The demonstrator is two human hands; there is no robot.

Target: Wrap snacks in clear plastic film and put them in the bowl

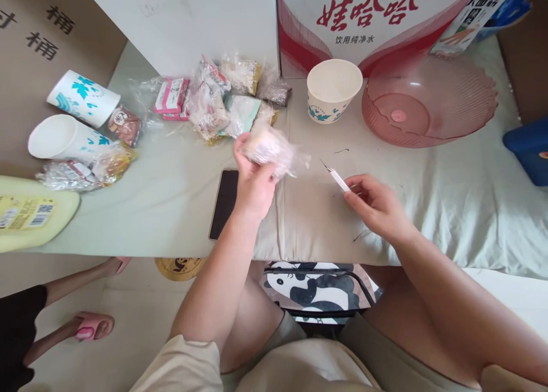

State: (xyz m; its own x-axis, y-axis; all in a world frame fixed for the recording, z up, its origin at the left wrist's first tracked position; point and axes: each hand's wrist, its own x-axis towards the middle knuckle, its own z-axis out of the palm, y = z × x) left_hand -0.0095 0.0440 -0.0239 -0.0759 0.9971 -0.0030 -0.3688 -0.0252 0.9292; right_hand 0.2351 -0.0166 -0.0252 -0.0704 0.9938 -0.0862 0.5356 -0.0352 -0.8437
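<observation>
My left hand (257,189) is closed around a small packet in clear plastic wrap (274,148), pale inside and blurred, so its contents cannot be made out. My right hand (377,203) grips a slim white-handled tool with a thin pointed metal tip (338,178). The tip points up and left toward the wrapped packet, a short way apart from it. Behind my left hand lies a pile of plastic-wrapped packets (208,109), among them a pink and white one (172,95). A dark phone (225,201) lies flat beside my left wrist.
A paper cup (334,89) and a pink translucent bowl (428,124) stand before a white and red carton (355,15). Two more cups (83,98) lie tipped at left, near wrapped snacks (124,124) and a yellow jug (38,209). Someone's legs (64,283) show at lower left.
</observation>
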